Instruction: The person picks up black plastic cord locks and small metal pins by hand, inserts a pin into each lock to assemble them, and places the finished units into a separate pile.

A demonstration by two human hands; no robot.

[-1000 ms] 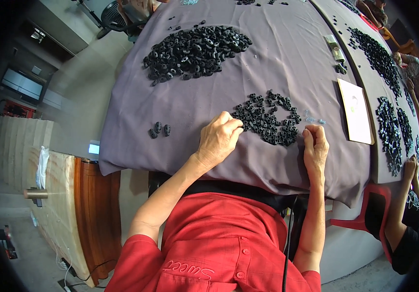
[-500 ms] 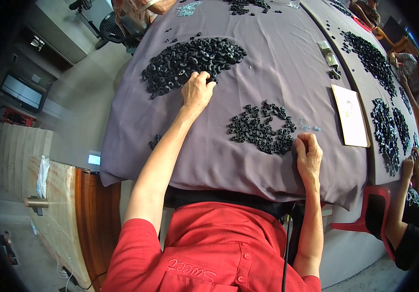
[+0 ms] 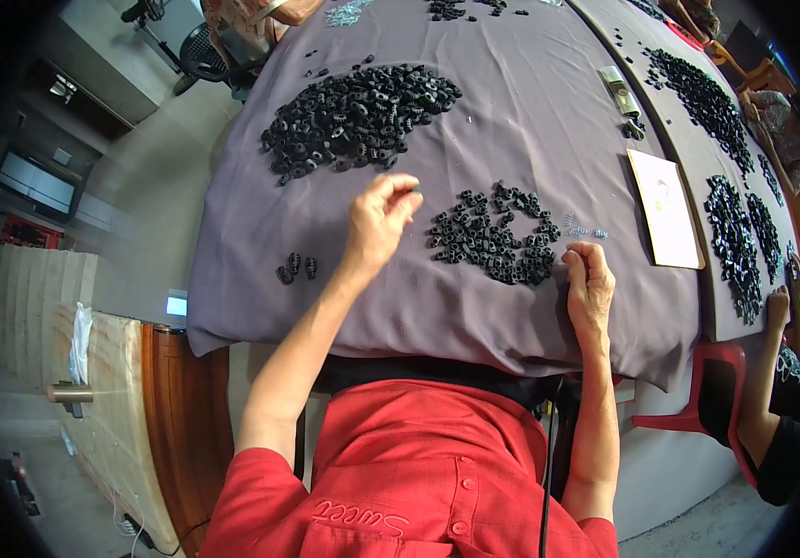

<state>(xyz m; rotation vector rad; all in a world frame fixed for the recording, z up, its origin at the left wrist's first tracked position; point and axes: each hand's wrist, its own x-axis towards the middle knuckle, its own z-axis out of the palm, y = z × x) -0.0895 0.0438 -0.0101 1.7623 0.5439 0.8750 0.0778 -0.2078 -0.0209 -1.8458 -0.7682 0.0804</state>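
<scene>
My left hand (image 3: 381,223) is raised over the cloth between two piles, thumb and fingers pinched on a small black plastic part that barely shows at the fingertips. Beyond it lies a large heap of black ribbed round parts (image 3: 353,116). To its right is a pile of smaller black ring-like pieces (image 3: 493,237). At that pile's right edge my right hand (image 3: 590,284) rests with thumb and forefinger together; whatever they hold is hidden. Just past these fingers lie several small metal springs (image 3: 579,229). Left of my left forearm sit several black assembled-looking pieces (image 3: 296,268).
A grey-purple cloth (image 3: 512,121) covers the table. On the right are a white card (image 3: 664,209) and a small packet (image 3: 618,90). More black parts (image 3: 735,246) spread over the adjoining table, where other people work. A red chair (image 3: 698,400) stands at the lower right.
My left hand has come away from the large heap, back toward me and slightly right, a small black part at its fingertips. My right hand has stayed nearly in place.
</scene>
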